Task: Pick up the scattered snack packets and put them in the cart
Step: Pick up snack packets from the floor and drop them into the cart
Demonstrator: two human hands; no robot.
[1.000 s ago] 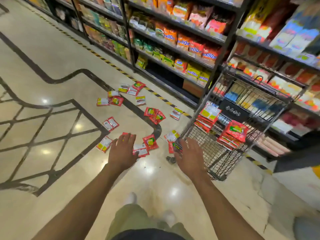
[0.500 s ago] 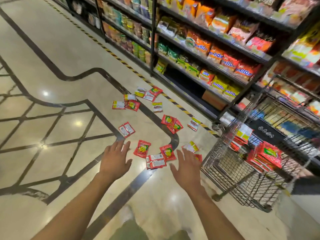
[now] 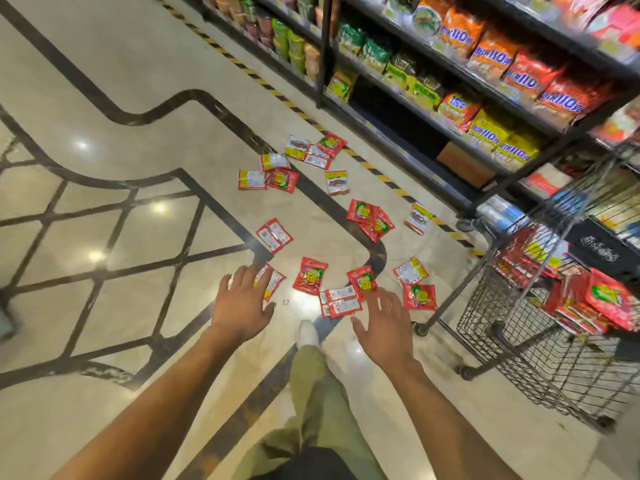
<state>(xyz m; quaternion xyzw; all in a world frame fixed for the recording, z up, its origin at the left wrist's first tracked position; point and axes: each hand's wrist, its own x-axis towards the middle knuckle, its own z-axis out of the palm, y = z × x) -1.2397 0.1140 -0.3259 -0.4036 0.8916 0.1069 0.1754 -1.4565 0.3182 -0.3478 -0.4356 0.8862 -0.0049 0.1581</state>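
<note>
While my left hand [image 3: 242, 303] hangs with fingers [image 3: 246, 278] spread over a white-and-red packet [image 3: 275, 284], gripping nothing, my right hand [image 3: 384, 327] is just as splayed and empty above an overlapped pair [image 3: 341, 301] nearer the cart [image 3: 519, 327]. Other snack packets [image 3: 310, 275] lie scattered on the floor [image 3: 138, 81] left of the cart, several further off towards the shelf [image 3: 415, 109] beyond it; a heap [image 3: 602, 303] sits inside the cart. I judge flat foil could skate on polished marble, one of the pair could slip free, or a nudge could roll the cart. Print on packets and shelf bags [image 3: 491, 55] is too blurred to read
</note>
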